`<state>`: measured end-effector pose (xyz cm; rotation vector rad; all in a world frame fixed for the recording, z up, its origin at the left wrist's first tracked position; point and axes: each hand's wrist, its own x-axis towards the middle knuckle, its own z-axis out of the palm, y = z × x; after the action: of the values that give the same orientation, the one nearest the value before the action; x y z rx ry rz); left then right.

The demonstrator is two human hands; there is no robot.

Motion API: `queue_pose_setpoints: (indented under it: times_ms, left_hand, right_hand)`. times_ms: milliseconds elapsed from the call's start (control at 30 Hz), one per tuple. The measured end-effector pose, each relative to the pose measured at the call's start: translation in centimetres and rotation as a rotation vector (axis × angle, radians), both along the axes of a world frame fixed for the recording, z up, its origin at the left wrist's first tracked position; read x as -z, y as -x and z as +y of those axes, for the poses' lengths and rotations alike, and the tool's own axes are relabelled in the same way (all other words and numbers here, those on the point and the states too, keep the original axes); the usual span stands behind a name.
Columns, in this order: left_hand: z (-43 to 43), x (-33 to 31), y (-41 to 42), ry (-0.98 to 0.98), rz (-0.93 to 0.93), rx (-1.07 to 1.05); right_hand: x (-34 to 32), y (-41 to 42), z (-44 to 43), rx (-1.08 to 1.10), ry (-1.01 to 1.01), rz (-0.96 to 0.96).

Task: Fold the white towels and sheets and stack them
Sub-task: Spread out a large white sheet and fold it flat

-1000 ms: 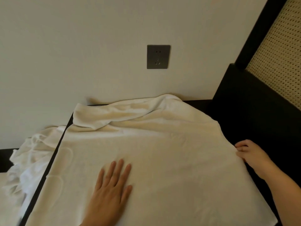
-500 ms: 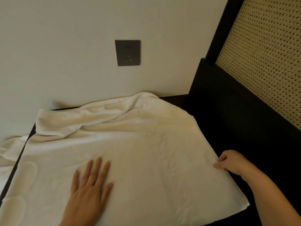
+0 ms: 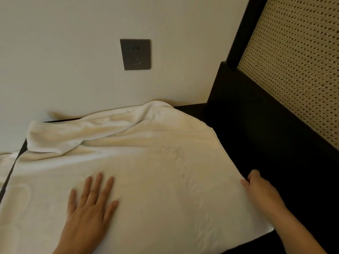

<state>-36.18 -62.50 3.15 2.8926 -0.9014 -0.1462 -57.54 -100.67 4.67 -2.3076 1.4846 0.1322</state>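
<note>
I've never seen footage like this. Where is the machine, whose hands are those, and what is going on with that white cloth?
There is no machine here. A person works with bare hands and wears one wide-angle camera on the head, looking forward and down, so you see roughly what they see. A white towel lies spread over a dark surface, its far part bunched against the wall. The left hand presses flat on the towel, fingers straight. The right hand pinches the towel's right edge, fingers curled. More white linen shows at the left edge. On the wall is a grey socket, and at right stands a woven cane panel in a dark frame.
</note>
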Motion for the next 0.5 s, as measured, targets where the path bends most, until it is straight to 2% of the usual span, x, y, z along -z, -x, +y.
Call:
queue_pose_setpoints:
  times_ms: [133,233,500]
  left_hand:
    - [0.3,0.5,-0.3,-0.019,-0.017,0.0]
    - [0.3,0.7,-0.5,-0.026,-0.008,0.01]
    - [0.1,0.3,-0.3,-0.036,-0.007,-0.009]
  right_hand:
    - [1.6,0.6,1.3,-0.079,0.311,-0.009]
    - [1.5,0.6,0.5,-0.093,0.333,-0.086]
    - [0.9,1.6,1.0,-0.181,0.462,0.003]
